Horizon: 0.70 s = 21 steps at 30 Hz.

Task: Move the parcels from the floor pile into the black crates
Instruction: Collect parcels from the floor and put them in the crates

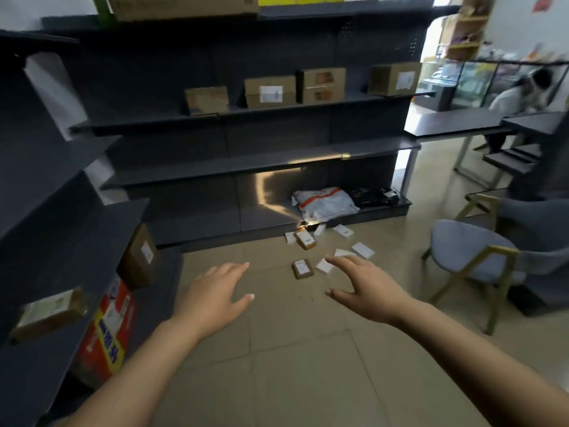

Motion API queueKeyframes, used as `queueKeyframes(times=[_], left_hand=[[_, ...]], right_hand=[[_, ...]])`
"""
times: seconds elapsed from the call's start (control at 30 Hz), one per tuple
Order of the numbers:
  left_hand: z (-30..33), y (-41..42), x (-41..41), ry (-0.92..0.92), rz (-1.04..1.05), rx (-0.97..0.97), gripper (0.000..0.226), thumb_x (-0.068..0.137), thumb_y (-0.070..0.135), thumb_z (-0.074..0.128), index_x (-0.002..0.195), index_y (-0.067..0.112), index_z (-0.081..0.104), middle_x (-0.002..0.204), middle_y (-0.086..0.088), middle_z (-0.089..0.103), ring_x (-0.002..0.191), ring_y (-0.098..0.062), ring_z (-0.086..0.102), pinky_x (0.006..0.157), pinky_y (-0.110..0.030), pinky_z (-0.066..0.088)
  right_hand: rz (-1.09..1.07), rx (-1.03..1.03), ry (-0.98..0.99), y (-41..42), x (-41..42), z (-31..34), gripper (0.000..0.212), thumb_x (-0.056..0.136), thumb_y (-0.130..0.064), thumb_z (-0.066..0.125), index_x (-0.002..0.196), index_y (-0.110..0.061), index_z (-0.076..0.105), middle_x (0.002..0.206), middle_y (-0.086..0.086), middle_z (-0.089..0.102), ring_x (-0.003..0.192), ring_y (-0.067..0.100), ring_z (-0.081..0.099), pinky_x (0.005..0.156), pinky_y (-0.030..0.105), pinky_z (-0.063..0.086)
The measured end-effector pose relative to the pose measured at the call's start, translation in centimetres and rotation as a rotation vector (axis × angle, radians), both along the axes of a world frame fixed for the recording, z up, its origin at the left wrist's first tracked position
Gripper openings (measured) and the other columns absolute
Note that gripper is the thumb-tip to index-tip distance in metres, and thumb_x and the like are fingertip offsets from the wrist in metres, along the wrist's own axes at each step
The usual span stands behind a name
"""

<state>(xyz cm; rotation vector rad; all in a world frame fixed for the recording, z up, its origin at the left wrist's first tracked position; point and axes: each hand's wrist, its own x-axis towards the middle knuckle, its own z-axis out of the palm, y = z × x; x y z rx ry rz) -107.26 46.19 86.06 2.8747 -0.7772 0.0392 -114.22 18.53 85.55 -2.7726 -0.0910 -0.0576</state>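
Dark shelving (246, 167) backed a tiled floor (292, 365) where small parcels lay scattered near its base. One brown parcel (302, 269) lay flat, long axis running away from the viewer, just beyond both hands. Left hand (215, 298) and right hand (366, 291) hovered released, fingers spread, grasping nothing.

Both hands reach forward empty with fingers spread, the left hand (215, 291) and right hand (363, 282) above the tiled floor (308, 365), short of small parcels (303, 268) scattered before a dark shelving unit (246, 167), a grey chair (471, 257) at the right.
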Motion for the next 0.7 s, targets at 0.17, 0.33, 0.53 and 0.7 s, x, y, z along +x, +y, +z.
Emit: queueKeyframes(times=[0.17,0.33,0.53,0.7], left_hand=[[-1.9,-7.9,8.5,0.009,-0.086,0.014,0.064,0.093,0.052,0.047,0.149,0.028,0.028,0.147,0.008,0.039,0.133,-0.014,0.038,0.108,-0.032,0.033],[-2.9,-15.2,17.8,0.009,-0.11,0.006,0.066,0.092,0.053,0.048,0.149,0.028,0.026,0.147,0.008,0.039,0.134,-0.015,0.037,0.109,-0.033,0.032],[-3.3,-21.5,27.6,0.032,-0.114,0.055,0.071,0.092,0.054,0.046,0.152,0.027,0.019,0.152,0.005,0.032,0.138,-0.016,0.032,0.115,-0.033,0.024],[-5.5,-24.5,36.2,0.097,-0.11,0.113,0.076,0.091,0.057,0.046,0.152,0.028,0.012,0.157,0.004,0.022,0.142,-0.017,0.024,0.118,-0.037,0.018]], right_hand=[[-0.076,0.01,0.023,-6.0,6.5,-2.5,0.067,0.089,-0.048,0.057,0.147,-0.03,0.031,0.148,-0.004,0.04,0.135,0.016,0.037,0.109,0.031,0.035],[-0.079,-0.003,0.024,-12.3,15.5,-3.8,0.066,0.091,-0.046,0.055,0.148,-0.027,0.03,0.148,-0.003,0.039,0.136,0.017,0.035,0.109,0.029,0.033],[-0.092,-0.022,0.068,-18.8,25.5,-3.9,0.065,0.092,-0.046,0.054,0.149,-0.027,0.028,0.149,-0.002,0.038,0.138,0.017,0.032,0.11,0.029,0.03],[-0.128,-0.023,0.132,-22.7,33.9,-5.5,0.066,0.093,-0.046,0.053,0.15,-0.027,0.026,0.151,-0.001,0.036,0.138,0.017,0.032,0.11,0.031,0.031]])
